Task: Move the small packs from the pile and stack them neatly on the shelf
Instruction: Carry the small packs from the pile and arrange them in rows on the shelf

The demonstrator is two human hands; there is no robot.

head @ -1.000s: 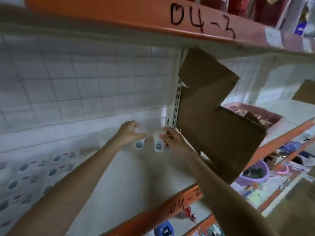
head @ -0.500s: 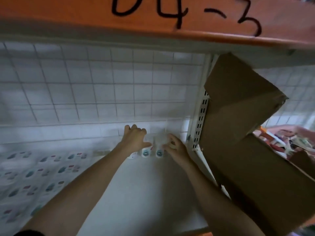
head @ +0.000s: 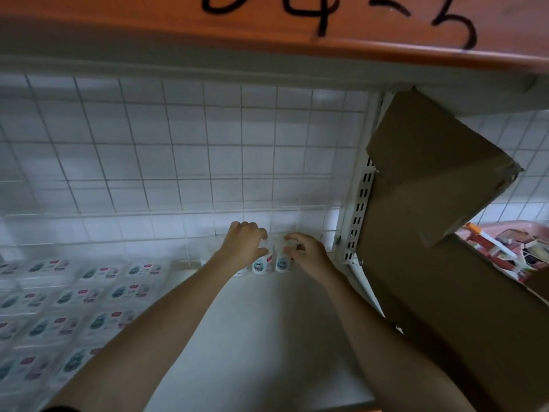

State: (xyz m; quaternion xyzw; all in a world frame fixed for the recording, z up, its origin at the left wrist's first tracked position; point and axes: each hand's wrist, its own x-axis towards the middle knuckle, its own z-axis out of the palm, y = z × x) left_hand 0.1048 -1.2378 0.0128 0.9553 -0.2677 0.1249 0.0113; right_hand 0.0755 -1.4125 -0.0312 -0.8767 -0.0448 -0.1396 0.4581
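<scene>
Small white packs with teal round labels (head: 262, 264) stand upright at the back of the white shelf (head: 255, 337), against the wire grid. My left hand (head: 243, 245) curls over the tops of the left packs and grips them. My right hand (head: 306, 252) has its fingers curled around the rightmost pack (head: 282, 263). Part of the packs is hidden behind both hands. Rows of similar packs (head: 74, 307) lie flat across the left side of the shelf.
A white wire grid (head: 178, 150) backs the shelf. An open brown cardboard box (head: 445, 248) stands at the right, past a perforated upright post (head: 358, 212). A pink basket (head: 505, 248) of mixed goods sits behind it. An orange beam marked 04-3 (head: 267, 22) hangs overhead.
Both hands reached deeper to the back of the shelf with the packs and now hold them against the grid. My view moved closer and under the upper beam.
</scene>
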